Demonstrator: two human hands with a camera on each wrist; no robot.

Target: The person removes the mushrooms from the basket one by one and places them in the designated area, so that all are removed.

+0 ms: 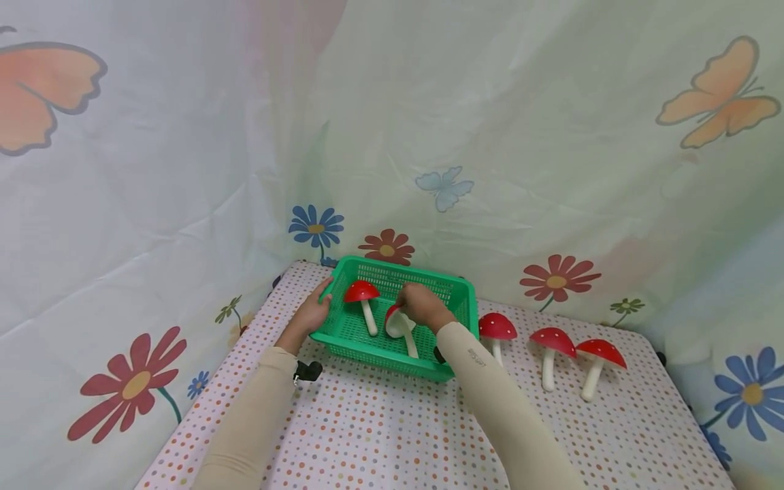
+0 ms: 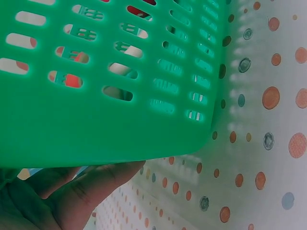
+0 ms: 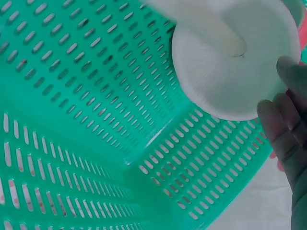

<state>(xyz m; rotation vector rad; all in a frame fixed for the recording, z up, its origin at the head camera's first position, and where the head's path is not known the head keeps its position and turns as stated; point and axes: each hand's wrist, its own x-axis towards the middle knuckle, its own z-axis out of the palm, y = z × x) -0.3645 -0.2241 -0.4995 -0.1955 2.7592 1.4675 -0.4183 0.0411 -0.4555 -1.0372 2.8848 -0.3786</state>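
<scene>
Basket (image 1: 456, 299) steadied by your left hand (image 1: 314, 312); right hand (image 1: 422, 305) pinches a mushroom (image 1: 397, 322) cap inside — a loosened grip could topple it onto its neighbour (image 1: 363, 294).

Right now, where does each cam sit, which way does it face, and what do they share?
Head: worn high, facing forward and down at the green perforated plastic basket on the dotted tablecloth; both sleeved forearms, left hand, right hand show.
Left wrist: beside the basket's outer wall; palm and fingers beneath its edge.
Right wrist: inside the basket, at the red-capped toy mushroom's white underside; fingertips show.
Shared: the basket, in all three.
</scene>
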